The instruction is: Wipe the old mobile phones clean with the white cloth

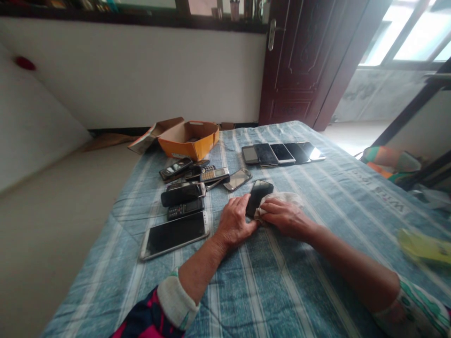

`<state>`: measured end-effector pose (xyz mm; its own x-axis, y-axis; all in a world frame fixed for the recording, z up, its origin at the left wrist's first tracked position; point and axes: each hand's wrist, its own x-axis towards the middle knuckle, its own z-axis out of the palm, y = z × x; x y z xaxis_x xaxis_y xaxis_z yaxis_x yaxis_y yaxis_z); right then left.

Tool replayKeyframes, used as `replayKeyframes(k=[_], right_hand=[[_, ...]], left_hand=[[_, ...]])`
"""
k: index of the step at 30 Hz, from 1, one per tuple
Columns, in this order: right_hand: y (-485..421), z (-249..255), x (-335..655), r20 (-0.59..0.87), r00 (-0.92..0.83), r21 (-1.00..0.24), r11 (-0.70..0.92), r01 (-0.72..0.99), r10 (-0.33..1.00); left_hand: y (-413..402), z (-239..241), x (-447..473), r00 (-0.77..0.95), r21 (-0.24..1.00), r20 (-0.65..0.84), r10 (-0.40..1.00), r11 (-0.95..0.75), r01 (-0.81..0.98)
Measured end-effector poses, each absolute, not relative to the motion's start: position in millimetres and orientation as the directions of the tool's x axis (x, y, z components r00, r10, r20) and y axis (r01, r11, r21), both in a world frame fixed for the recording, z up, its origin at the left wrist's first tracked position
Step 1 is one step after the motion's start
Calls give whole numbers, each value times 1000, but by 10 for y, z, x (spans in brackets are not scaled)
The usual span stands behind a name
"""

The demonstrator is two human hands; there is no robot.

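A black phone (pixel 261 192) lies screen up on the blue striped cloth in front of me. My left hand (pixel 235 219) is closed on its left edge and lower corner. A crumpled whitish cloth (pixel 293 198) is bunched under my right hand (pixel 283 217), whose fingers press it against the phone's right side. Left of my left hand lies a large white-framed phone (pixel 176 234) with a dark screen. Just beyond the held phone rests a silver phone (pixel 238 179). My fingers hide the phone's lower edge.
Several phones stand in a row (pixel 281 153) at the back right. Older keypad phones (pixel 214 174) are piled at the left, before an open orange box (pixel 188 141). A yellow packet (pixel 423 248) lies at the right. The bed-like surface ends near a dark door (pixel 299 61).
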<state>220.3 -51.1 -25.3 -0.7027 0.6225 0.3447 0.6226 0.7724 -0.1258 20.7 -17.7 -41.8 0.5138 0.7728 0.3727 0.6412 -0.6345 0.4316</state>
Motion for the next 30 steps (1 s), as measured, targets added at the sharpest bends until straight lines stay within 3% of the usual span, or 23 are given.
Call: replayKeyframes(k=[9,17,30], right_hand=[[-398,-275,2399,366,-628,-98,700,708,686],[-441,-244,2296,316,-712,-108,769,630,627],[-440,-290,2205,370,-703,-88,777,624,607]], left_hand=[[-195,-405,215,521,425,386,761,-648,632],[-204,-373,228,514,420,368,775,-632,651],[-186,-406,225,515,446,367,774,-633,633]])
